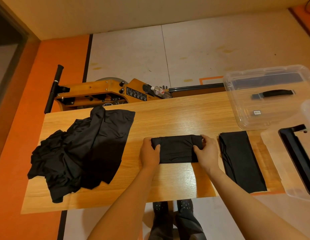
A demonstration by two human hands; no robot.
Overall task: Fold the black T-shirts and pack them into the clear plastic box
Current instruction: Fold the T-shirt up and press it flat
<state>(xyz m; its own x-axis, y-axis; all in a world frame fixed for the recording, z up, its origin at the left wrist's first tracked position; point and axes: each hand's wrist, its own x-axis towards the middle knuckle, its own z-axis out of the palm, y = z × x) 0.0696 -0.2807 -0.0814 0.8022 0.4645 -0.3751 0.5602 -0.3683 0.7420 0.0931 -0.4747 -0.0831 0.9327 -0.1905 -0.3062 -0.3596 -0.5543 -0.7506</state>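
While both hands clamp its ends, a folded black T-shirt [176,149] lies mid-table, long axis running left to right.

Left hand [149,153] and right hand [207,152] each curl fingers over an end, thumbs on top. A second folded T-shirt [241,160] lies just right, long axis front to back; unfolded black T-shirts [79,151] are heaped at left. Surface: wooden table [176,115]. Clear plastic box [265,96] stands far right, its lid [293,163] nearer. Wooden rowing machine [102,92] stands behind on an orange and white floor.

Home gym or exercise room, I judge: wooden rowing machine [102,92] beyond my wooden table [176,115], water bottle [159,92] resting on it, orange-and-white floor [133,56] with marked lines.
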